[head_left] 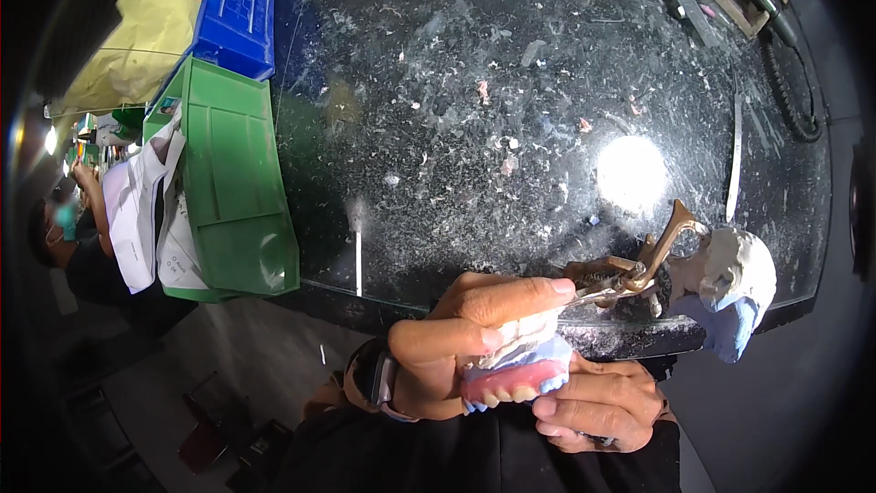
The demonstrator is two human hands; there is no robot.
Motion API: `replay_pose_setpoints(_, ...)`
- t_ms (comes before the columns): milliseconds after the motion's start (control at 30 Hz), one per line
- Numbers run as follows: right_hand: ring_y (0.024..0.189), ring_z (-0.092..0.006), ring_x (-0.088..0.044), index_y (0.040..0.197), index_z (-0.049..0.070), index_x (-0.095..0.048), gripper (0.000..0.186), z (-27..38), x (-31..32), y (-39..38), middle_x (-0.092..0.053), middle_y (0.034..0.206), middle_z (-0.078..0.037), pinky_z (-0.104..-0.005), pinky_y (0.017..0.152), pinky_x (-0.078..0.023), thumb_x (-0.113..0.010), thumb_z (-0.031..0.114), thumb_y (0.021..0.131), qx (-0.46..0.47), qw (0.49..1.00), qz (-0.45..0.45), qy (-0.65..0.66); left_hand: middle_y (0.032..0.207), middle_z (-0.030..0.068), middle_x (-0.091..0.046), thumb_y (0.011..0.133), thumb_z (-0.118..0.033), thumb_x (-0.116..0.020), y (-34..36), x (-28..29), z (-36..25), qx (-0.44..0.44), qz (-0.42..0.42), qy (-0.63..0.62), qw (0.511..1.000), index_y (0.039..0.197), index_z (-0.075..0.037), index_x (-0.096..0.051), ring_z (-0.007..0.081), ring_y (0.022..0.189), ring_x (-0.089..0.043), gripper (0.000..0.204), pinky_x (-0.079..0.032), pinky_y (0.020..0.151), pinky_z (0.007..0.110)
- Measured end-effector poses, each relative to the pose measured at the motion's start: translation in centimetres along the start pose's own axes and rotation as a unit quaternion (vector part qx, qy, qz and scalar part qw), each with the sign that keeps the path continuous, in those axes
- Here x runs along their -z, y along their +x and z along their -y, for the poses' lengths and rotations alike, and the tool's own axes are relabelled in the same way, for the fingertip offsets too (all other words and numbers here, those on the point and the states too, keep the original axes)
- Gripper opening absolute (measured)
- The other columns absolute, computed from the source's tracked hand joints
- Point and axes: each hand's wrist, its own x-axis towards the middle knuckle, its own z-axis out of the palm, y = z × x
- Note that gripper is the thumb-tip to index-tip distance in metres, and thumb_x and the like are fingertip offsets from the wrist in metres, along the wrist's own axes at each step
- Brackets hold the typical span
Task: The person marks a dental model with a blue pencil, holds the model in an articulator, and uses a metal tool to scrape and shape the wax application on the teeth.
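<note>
My left hand (461,329) grips a dental model (516,382) of white plaster and blue material, with a pink gum base and cream front teeth facing me. Its fingers lie across the top, beside a brass-coloured hinged metal frame (671,233). My right hand (602,406) is curled at the model's lower right, fingertips against the teeth. A second white-and-blue cast (730,274) sits at the frame's right end, overhanging the bench's front edge. Where the held model meets the frame is partly hidden by my fingers.
The scuffed dark bench (429,155) carries scattered debris. A blue bin (233,9) and a green tray (233,173) with papers line the left. A handpiece with coiled cord (757,0) lies at the back right. A masked co-worker (82,256) is beyond the left side.
</note>
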Motion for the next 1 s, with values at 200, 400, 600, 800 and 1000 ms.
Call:
replay_pose_setpoints(200,0.067,-0.019,-0.065,0.09,-0.003,-0.064,0.021,-0.5,-0.6,-0.5,-0.062,0.079,-0.012,-0.0308,0.066,-0.059,-0.073,0.004,0.072,0.011,0.998,-0.062,0.008,0.107,0.0312,-0.057,0.072,0.007,-0.072,0.5,-0.1,-0.2,-0.006,-0.001,0.018,1.0,0.101,-0.007,-0.028,0.0236,0.078,-0.063,0.054,-0.052,0.06,0.027)
replay_pose_setpoints(400,0.074,-0.0249,-0.065,0.087,0.001,-0.051,0.012,-0.4,-1.4,-3.0,-0.052,0.082,-0.013,-0.0337,0.077,-0.057,-0.06,0.01,0.085,-0.005,0.97,-0.234,0.06,0.112,0.0312,-0.054,0.072,0.009,-0.071,0.1,-0.6,-0.5,0.015,-0.001,-0.013,1.0,0.104,-0.007,-0.027,0.0249,0.087,-0.062,0.057,-0.052,0.066,0.027)
replay_pose_setpoints(600,0.069,-0.0215,-0.055,0.113,-0.005,-0.047,0.035,-2.1,-1.8,-2.8,-0.056,0.088,-0.017,-0.028,0.064,-0.046,-0.059,0.015,0.087,0.088,0.95,-0.267,0.137,0.127,0.0266,-0.043,0.071,0.008,-0.072,-0.6,0.9,-0.5,0.084,-0.003,-0.089,0.992,0.114,-0.006,-0.025,0.0273,0.115,-0.05,0.066,-0.046,0.091,0.035)
replay_pose_setpoints(800,0.072,-0.0247,-0.059,0.125,-0.004,-0.044,0.053,-2.1,0.0,-0.2,-0.059,0.103,-0.023,-0.0294,0.061,-0.049,-0.067,0.012,0.081,0.148,0.906,-0.394,0.039,0.132,0.0154,-0.042,0.076,-0.004,-0.071,0.3,-1.2,0.1,0.059,0.008,0.002,0.998,0.136,-0.002,-0.018,0.0209,0.121,-0.042,0.08,-0.035,0.101,0.033)
replay_pose_setpoints(1000,0.078,-0.0254,-0.057,0.126,-0.004,-0.043,0.055,-2.5,1.3,-0.1,-0.057,0.106,-0.022,-0.0308,0.066,-0.048,-0.068,0.012,0.08,-0.017,0.948,-0.317,0.008,0.112,0.0088,-0.049,0.074,-0.006,-0.075,-1.3,0.2,5.5,0.081,-0.087,0.001,0.993,0.125,-0.005,-0.026,0.0161,0.104,-0.049,0.071,-0.041,0.09,0.031)
